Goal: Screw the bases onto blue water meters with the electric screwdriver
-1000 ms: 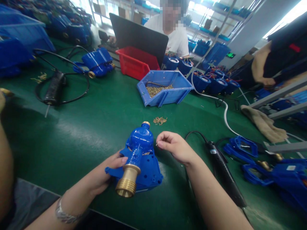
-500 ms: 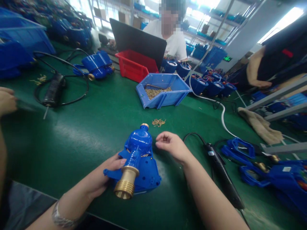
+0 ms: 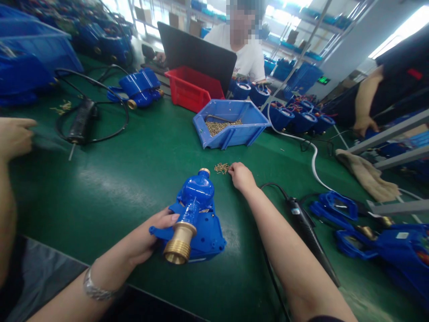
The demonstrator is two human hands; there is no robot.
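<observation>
A blue water meter [image 3: 197,192] with a brass threaded end lies on the green table before me, its flat blue housing beneath the pipe body. My left hand [image 3: 156,232] grips the meter from its left side, thumb on top. Farther out, my right hand [image 3: 241,175] touches the right edge of a small pile of brass screws [image 3: 221,168]. Its fingertips are pinched together, and whether a screw is between them is too small to see. A black electric screwdriver [image 3: 310,237] lies to the right of my right forearm.
Beyond the pile stands a blue bin [image 3: 234,129] of brass screws, with a red bin [image 3: 187,89] behind it. Another screwdriver [image 3: 82,120] and a co-worker's hand [image 3: 16,136] are at left. Blue meter parts [image 3: 355,232] and a beige cloth [image 3: 367,174] lie right. A person sits behind a monitor [image 3: 197,53].
My right hand has moved forward from beside the meter to the screw pile, and its fingers have closed. My left hand keeps its hold on the meter.
</observation>
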